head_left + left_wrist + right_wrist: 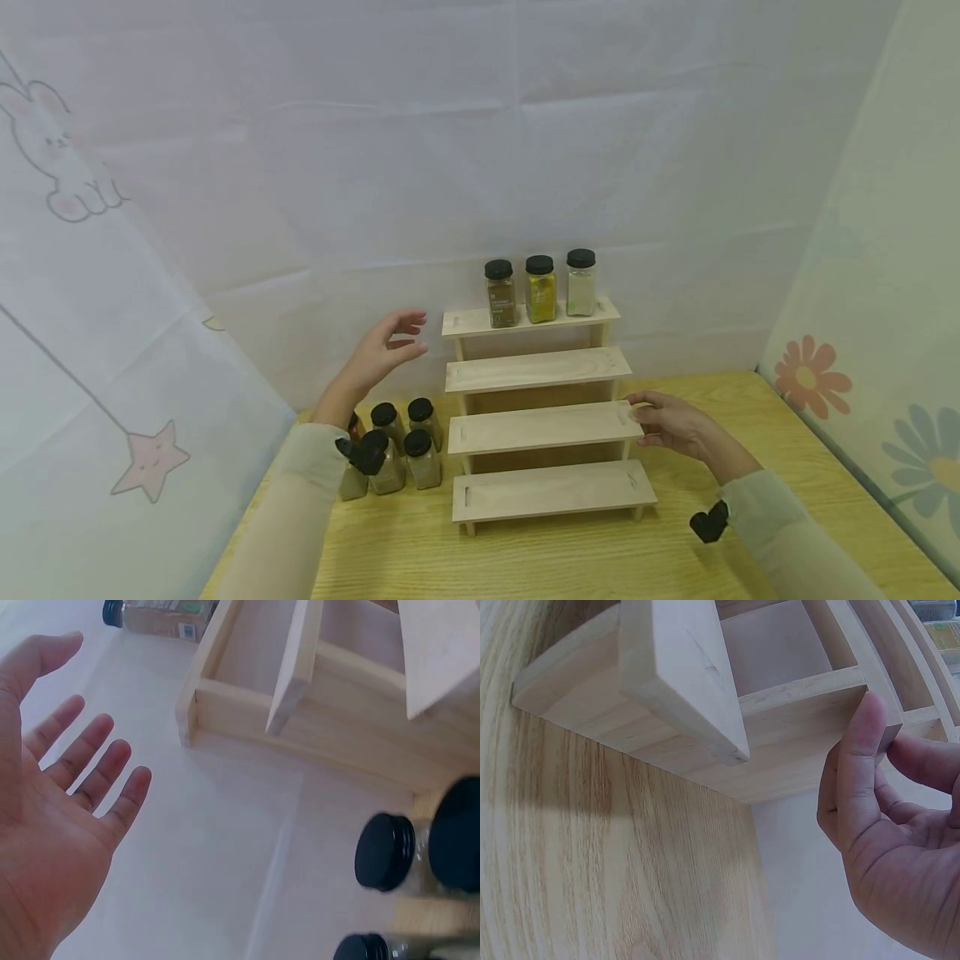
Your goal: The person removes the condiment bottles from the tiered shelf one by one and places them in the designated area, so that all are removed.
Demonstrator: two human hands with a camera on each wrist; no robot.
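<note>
A pale wooden four-step spice rack [540, 429] stands on the table. My right hand [675, 427] pinches the right end of its second step from the bottom, thumb and finger on the board's corner in the right wrist view. Raised left of the top step, my left hand [378, 354] holds nothing; its fingers [90, 761] are spread and relaxed. Along the top step stand a jar of brown spice [501, 298], a jar of yellow spice [541, 293] and a jar of pale spice [581, 287], all black-lidded.
Several more black-lidded spice jars [423, 467] are grouped on the table [570, 562] left of the rack, partly behind the left forearm. A white cloth backdrop [375, 167] hangs close behind, with printed cloth on both sides.
</note>
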